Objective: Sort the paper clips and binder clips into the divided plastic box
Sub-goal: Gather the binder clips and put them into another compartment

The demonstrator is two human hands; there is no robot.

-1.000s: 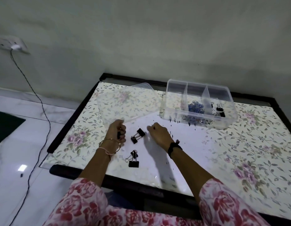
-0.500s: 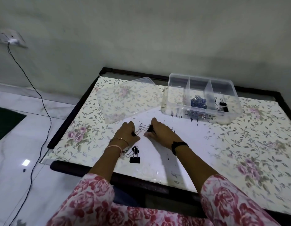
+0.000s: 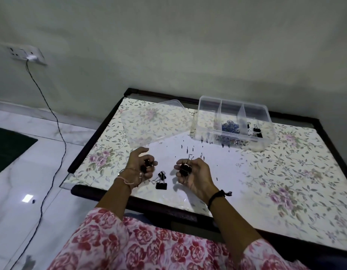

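Note:
My left hand is curled around small black binder clips, palm turned up, near the table's front left. A little to the right, my right hand grips a larger black binder clip whose wire handle sticks up. Between the two hands a black binder clip lies on the table. The clear divided plastic box stands at the back. Its middle compartment holds blue paper clips and its right one holds black binder clips. The left compartment looks empty.
The box's clear lid lies flat left of the box. The flower-patterned table has a dark raised frame; its front edge is right under my forearms. A wall socket with a black cable hangs at the left, over a marble floor.
Both hands have lifted off the table and moved apart, each turned palm up. The clip that lay between them is now in my right hand. One clip still lies on the table.

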